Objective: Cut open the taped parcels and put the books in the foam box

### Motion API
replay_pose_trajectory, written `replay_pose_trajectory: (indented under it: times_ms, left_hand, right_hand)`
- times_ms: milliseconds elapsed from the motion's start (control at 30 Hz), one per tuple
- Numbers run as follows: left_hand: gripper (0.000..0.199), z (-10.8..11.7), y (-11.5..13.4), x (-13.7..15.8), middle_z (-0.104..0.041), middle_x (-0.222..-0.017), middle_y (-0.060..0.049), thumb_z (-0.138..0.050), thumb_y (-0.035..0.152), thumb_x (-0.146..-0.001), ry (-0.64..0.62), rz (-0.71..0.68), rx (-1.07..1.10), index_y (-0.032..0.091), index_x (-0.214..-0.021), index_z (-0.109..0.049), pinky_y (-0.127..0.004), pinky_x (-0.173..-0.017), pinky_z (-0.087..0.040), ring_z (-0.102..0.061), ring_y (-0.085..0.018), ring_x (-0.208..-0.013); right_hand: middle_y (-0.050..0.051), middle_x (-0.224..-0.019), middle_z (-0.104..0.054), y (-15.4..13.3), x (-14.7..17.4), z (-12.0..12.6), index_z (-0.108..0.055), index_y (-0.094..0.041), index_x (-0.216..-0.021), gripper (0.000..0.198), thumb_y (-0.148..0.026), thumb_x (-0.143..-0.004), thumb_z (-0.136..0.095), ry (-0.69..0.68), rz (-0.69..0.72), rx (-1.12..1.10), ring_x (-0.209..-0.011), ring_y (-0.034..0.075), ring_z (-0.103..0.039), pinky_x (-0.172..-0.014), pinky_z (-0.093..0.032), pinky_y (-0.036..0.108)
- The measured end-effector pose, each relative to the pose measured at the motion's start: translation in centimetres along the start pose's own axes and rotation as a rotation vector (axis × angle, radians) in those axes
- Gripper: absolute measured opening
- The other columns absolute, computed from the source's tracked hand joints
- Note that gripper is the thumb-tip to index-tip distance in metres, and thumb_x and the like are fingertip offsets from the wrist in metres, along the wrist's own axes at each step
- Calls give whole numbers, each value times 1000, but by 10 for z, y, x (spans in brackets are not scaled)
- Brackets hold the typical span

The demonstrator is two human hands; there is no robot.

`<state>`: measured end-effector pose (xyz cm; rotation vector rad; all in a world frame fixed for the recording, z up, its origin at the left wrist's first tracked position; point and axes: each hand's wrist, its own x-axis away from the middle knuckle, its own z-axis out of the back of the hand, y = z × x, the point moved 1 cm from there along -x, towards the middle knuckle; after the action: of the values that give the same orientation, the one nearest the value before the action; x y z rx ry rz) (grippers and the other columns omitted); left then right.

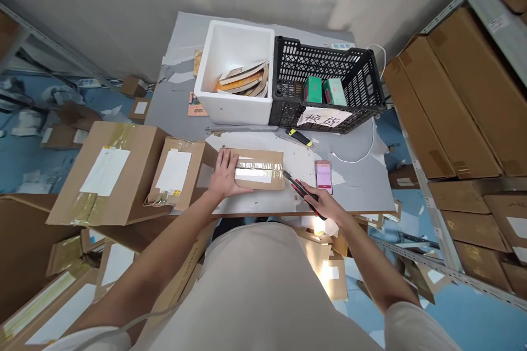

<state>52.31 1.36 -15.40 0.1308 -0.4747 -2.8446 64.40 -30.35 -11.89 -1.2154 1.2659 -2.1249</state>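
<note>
A small taped cardboard box (276,159) lies at the front middle of the table, with clear tape and a white label on top. My left hand (225,174) rests flat on its left end, fingers and thumb spread. In my right hand (323,202) is a black and red utility knife (300,188), its tip at the box's right end. I cannot tell whether the blade is in the tape. A second, yellow and black utility knife (300,137) lies behind the box. To the right, a phone (324,175) with a lit pink screen lies on the table.
A white foam box (234,109) holding books and a black plastic crate (284,112) with green boxes stand at the back. Two larger labelled cartons, a brown carton (144,175) and a narrower carton (195,173), are at left. A white cable (358,160) curves at right. Shelves hold cartons (465,98).
</note>
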Motion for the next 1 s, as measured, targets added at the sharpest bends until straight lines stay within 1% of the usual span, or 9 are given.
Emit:
replay_pose_trajectory:
  times_ms: [167,300,433,567,633,733,833,900,1000]
  left_hand:
    - [122,-2,-1,0,-19,-150,-21,-64,78,-45,-8,23,9,12,-141,-29,-57,-106,-25,-7,-44,-138]
    - [124,-3,-1,0,-19,-150,-22,-64,79,-43,10,12,9,11,-140,-29,-56,-107,-24,-7,-44,-138]
    - [122,-4,-2,0,-22,-149,-22,-61,81,-46,8,-3,4,12,-141,-28,-57,-105,-26,-9,-43,-138]
    - [123,-3,-3,0,-24,-148,-23,-61,81,-44,24,-23,4,11,-140,-30,-56,-105,-25,-12,-45,-137]
    - [121,1,-4,0,-26,-147,-23,-62,81,-43,23,-35,2,12,-138,-34,-57,-105,-25,-15,-45,-136]
    - [93,10,-11,-8,-35,-143,-19,-55,75,-61,23,-29,18,17,-133,-42,-55,-105,-25,-25,-39,-134]
    - [62,20,-26,-27,-37,-142,-17,-36,56,-84,68,33,113,15,-129,-48,-50,-107,-25,-30,-32,-134]
    - [56,23,-39,-44,-40,-142,-17,-32,44,-87,36,105,236,11,-128,-49,-46,-108,-28,-34,-29,-132]
    - [47,22,-56,-61,-60,-124,-12,-35,37,-84,-58,184,373,14,-116,-60,-41,-100,-39,-53,-27,-116]
  right_hand:
    - [0,-74,-65,13,5,-19,-40,-22,-139,61,-37,-82,-53,117,4,-63,-45,8,-49,-40,-46,22]
    - [-1,-67,-64,21,16,-23,-44,-22,-137,61,-39,-79,-56,116,6,-67,-50,12,-54,-47,-50,26]
    - [1,-73,-67,23,24,-30,-50,-24,-133,58,-41,-78,-58,133,13,-48,-58,17,-60,-50,-53,30]
    - [1,-73,-67,31,38,-33,-47,-25,-134,60,-41,-77,-57,230,-14,-56,-53,15,-56,-46,-51,29]
    - [0,-75,-66,39,47,-31,-43,-25,-136,64,-43,-76,-58,322,-51,-123,-50,13,-54,-42,-49,28]
    - [2,-81,-65,45,49,-32,-52,-21,-119,54,-46,-72,-62,479,-73,-337,-52,13,-54,-42,-48,27]
    - [3,-83,-64,35,29,-52,-52,-22,-95,33,-44,-71,-60,549,-54,-595,-53,13,-57,-47,-51,28]
    - [3,-93,-66,22,9,-76,-47,-24,-95,29,-42,-74,-55,533,-59,-728,-58,14,-61,-50,-53,29]
    - [4,-108,-64,6,-18,-107,-42,-26,-100,28,-40,-77,-51,501,-82,-845,-78,17,-67,-59,-55,30]
